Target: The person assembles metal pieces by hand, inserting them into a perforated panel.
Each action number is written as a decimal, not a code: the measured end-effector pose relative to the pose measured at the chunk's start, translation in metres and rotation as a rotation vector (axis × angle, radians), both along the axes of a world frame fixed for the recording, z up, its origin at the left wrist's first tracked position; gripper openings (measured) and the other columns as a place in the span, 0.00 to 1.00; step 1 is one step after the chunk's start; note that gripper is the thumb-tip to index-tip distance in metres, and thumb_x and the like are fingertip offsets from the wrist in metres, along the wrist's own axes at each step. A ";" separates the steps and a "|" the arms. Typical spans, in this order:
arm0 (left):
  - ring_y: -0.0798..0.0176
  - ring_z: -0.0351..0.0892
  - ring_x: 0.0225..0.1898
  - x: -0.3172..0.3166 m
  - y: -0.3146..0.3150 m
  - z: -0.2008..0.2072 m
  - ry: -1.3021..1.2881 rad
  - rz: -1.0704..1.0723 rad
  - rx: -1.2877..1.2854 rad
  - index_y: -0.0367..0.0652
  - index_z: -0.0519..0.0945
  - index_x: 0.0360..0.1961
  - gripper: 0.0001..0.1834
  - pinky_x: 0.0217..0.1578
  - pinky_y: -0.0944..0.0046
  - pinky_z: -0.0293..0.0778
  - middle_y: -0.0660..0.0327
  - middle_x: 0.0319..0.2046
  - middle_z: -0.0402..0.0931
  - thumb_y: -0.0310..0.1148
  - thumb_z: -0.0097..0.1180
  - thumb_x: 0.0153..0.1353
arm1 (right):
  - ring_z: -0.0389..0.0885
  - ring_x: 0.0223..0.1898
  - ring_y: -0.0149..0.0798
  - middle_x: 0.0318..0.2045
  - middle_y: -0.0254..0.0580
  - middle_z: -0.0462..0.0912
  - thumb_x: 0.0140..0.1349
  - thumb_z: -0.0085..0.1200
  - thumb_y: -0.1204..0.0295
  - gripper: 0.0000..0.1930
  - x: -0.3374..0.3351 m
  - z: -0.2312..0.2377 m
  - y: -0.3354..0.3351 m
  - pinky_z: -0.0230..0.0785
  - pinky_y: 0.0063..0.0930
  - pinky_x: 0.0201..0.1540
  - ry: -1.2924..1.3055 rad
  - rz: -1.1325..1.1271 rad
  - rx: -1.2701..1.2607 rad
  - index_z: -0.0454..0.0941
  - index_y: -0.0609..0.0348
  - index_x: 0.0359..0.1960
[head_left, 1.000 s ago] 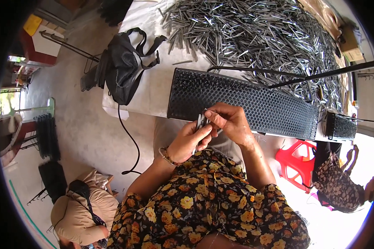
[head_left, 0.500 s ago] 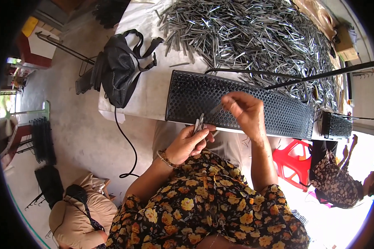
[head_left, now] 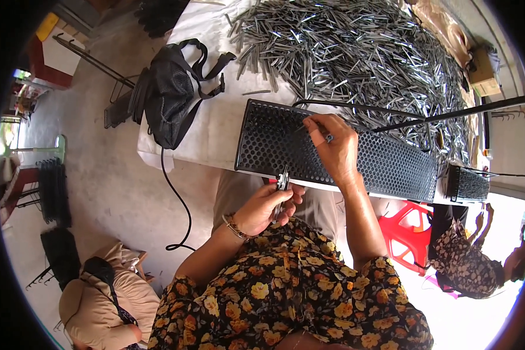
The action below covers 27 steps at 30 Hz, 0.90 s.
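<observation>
My left hand [head_left: 268, 205] is closed around a small bundle of thin, dark, shiny strips [head_left: 283, 179], whose ends stick up past the thumb near the front edge of the panel. A long black panel [head_left: 391, 166] with rows of round holes lies along the table's near edge. Over its left half, my right hand [head_left: 335, 146] is pinched, thumb and fingertips at the holes. Whatever sits in that pinch is lost against the dark panel. Dark pieces show at the panel's upper left [head_left: 268, 116].
A large heap of loose dark strips [head_left: 344, 52] covers the white-clothed table [head_left: 210, 137]. A black bag [head_left: 172, 96] lies at left. Black metal bars [head_left: 449, 114] cross behind the panel. A red stool [head_left: 405, 236], two other people [head_left: 111, 291] [head_left: 469, 259] and a smaller panel [head_left: 468, 184] are nearby.
My right hand has moved left and slightly up, its fingertips now at the holes. A thin strip seen at its fingertips before no longer shows clearly. My left hand stays near the panel's front edge.
</observation>
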State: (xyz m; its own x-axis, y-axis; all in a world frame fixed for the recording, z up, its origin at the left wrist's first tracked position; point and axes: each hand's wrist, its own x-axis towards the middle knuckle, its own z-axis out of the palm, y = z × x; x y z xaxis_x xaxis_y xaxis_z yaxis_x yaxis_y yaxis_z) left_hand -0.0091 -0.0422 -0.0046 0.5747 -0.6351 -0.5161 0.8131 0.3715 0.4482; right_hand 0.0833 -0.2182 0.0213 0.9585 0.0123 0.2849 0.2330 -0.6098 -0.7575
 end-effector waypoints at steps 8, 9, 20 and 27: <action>0.74 0.70 0.26 -0.002 0.005 -0.012 -0.036 -0.016 -0.113 0.39 0.72 0.50 0.15 0.19 0.74 0.64 0.61 0.36 0.73 0.37 0.44 0.69 | 0.81 0.25 0.39 0.27 0.43 0.82 0.56 0.61 0.73 0.06 -0.001 0.005 0.004 0.72 0.28 0.28 -0.101 0.038 -0.043 0.81 0.61 0.34; 0.73 0.70 0.27 -0.002 0.006 -0.010 -0.055 0.006 -0.088 0.38 0.72 0.51 0.16 0.19 0.73 0.65 0.61 0.36 0.73 0.38 0.43 0.69 | 0.81 0.25 0.36 0.26 0.42 0.82 0.56 0.61 0.73 0.06 -0.004 0.011 0.005 0.72 0.27 0.28 -0.073 0.021 0.026 0.82 0.62 0.33; 0.69 0.78 0.34 -0.004 0.000 -0.005 -0.183 0.120 -0.014 0.39 0.73 0.49 0.19 0.28 0.68 0.78 0.59 0.36 0.78 0.45 0.44 0.70 | 0.79 0.27 0.26 0.26 0.37 0.84 0.59 0.61 0.71 0.09 -0.026 0.026 -0.008 0.72 0.20 0.32 0.589 0.365 0.265 0.83 0.64 0.37; 0.67 0.79 0.37 -0.005 -0.011 0.003 -0.083 0.139 0.015 0.38 0.72 0.52 0.18 0.32 0.68 0.77 0.57 0.39 0.79 0.41 0.44 0.70 | 0.81 0.28 0.34 0.29 0.43 0.84 0.57 0.61 0.73 0.09 0.003 0.003 0.003 0.72 0.25 0.32 0.089 0.060 0.144 0.82 0.64 0.37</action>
State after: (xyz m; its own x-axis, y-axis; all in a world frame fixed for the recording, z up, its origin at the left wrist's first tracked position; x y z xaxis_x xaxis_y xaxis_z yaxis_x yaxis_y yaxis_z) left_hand -0.0144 -0.0528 -0.0012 0.6979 -0.5390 -0.4716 0.7139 0.4707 0.5184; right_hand 0.0867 -0.2152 0.0238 0.9788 0.0356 0.2018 0.1938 -0.4807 -0.8552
